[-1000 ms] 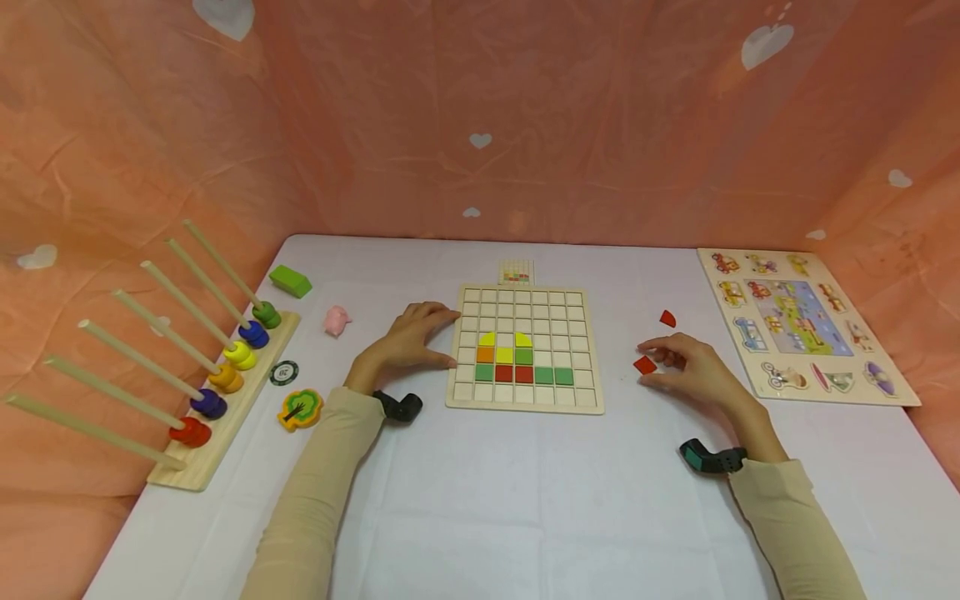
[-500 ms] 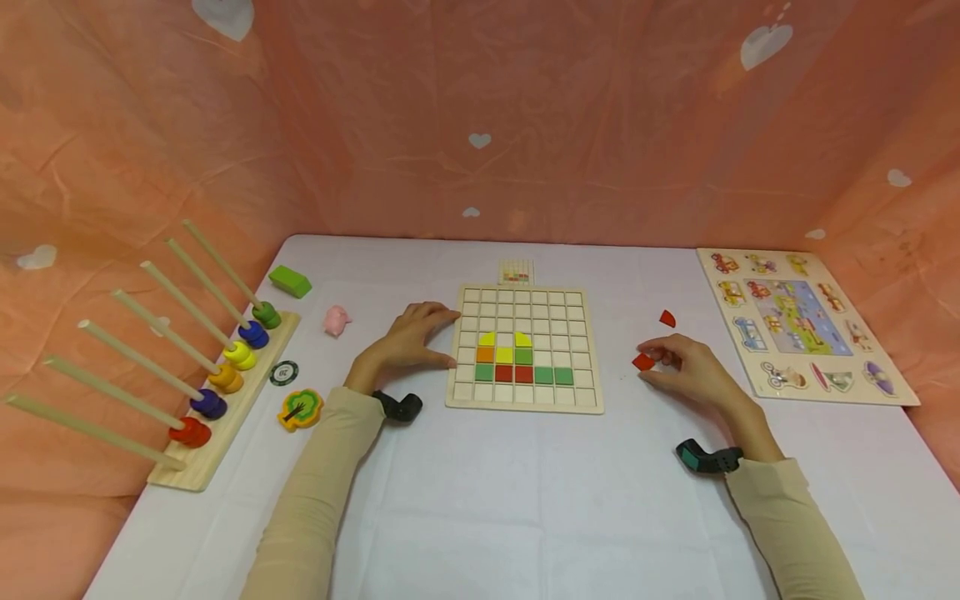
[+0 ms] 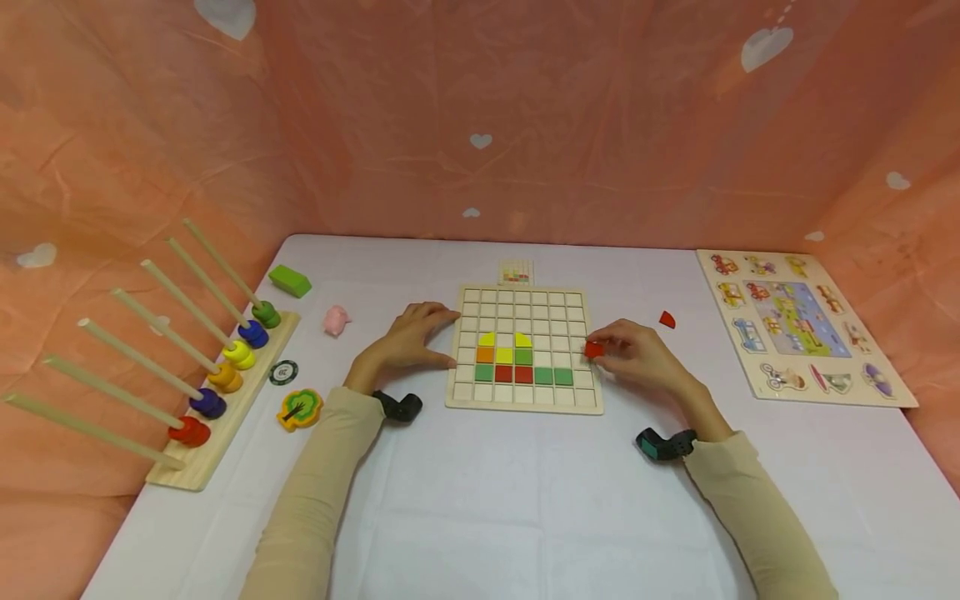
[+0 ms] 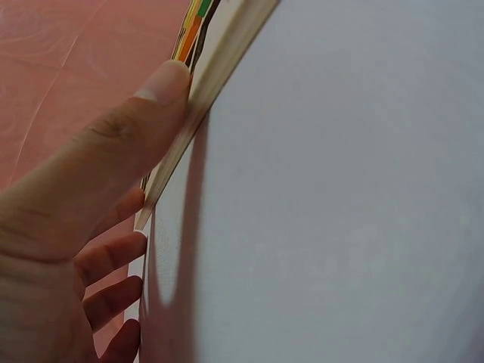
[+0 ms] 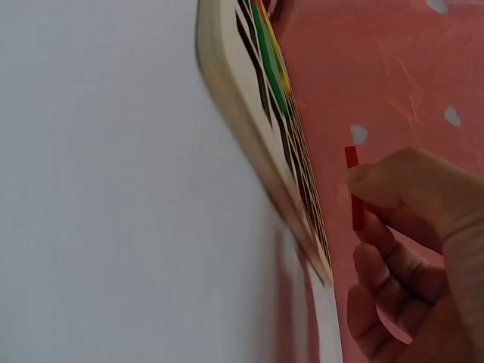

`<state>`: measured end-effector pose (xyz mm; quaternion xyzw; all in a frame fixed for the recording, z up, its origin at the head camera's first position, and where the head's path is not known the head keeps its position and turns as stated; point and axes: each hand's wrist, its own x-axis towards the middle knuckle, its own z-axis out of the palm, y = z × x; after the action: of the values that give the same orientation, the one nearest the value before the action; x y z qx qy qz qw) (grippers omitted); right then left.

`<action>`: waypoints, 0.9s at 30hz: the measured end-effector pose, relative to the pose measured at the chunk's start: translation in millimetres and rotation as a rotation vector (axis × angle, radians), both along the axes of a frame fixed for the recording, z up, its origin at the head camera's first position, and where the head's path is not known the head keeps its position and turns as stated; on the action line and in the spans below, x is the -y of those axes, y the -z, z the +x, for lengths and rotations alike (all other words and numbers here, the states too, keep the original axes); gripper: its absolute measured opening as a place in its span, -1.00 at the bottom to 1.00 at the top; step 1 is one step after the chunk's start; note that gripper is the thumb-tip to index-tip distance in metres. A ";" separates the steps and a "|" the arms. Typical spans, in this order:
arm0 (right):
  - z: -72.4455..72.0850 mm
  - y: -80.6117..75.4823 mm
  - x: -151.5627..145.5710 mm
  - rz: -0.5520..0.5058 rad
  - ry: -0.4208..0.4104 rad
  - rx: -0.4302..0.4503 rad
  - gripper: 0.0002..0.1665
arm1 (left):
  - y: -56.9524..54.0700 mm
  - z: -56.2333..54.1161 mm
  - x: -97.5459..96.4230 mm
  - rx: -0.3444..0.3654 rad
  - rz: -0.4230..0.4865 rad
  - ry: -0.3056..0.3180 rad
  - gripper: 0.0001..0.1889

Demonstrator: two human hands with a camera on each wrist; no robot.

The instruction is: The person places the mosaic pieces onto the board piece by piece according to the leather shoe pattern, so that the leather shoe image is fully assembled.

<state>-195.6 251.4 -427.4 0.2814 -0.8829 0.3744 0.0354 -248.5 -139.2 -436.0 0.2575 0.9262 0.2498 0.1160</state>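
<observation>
A wooden grid board lies mid-table, with green, red, orange and yellow tiles set in some of its squares. My left hand rests at the board's left edge, thumb and index finger spread along it. In the left wrist view the thumb touches the side of the board. Between thumb and fingertips my right hand pinches a red square tile, raised at the board's right edge. Another red tile, with one rounded side, lies on the cloth beyond the right hand.
A small pattern card lies behind the board. At left stand a peg stacker, a green block, a pink pig, a round chip and a tree piece. A picture puzzle is at right.
My right hand has moved left from the open cloth to the board's right edge, carrying the red square tile. The left hand and the board have stayed in place.
</observation>
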 end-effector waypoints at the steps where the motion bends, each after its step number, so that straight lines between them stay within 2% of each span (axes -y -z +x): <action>1: -1.2 -0.4 5.3 -0.010 -0.017 0.009 -0.64 | 0.0 0.0 -0.2 -0.001 -0.001 0.000 -0.13; 6: -5.1 -1.2 29.3 -0.037 -0.062 0.082 -0.66 | -0.3 0.1 -1.1 -0.001 -0.006 0.000 -0.12; 10: -3.6 -6.5 45.5 -0.042 -0.066 0.148 -0.74 | 0.3 -0.7 -1.1 -0.006 -0.015 0.003 -0.12; 16: -4.1 -5.9 53.3 -0.026 -0.061 0.219 -0.73 | -0.7 -0.3 -1.1 -0.011 -0.011 0.009 -0.12; 22: -11.3 4.3 48.0 -0.012 -0.111 0.194 -0.64 | -1.1 -0.2 -0.8 -0.017 -0.003 0.012 -0.13; 27: -13.7 6.3 47.3 -0.006 -0.151 0.165 -0.67 | -1.0 -0.3 -0.7 -0.015 -0.001 0.012 -0.12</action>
<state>-209.3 204.1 -433.6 0.3152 -0.8579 0.4006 -0.0648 -248.8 -138.5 -435.0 0.2647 0.9257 0.2467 0.1106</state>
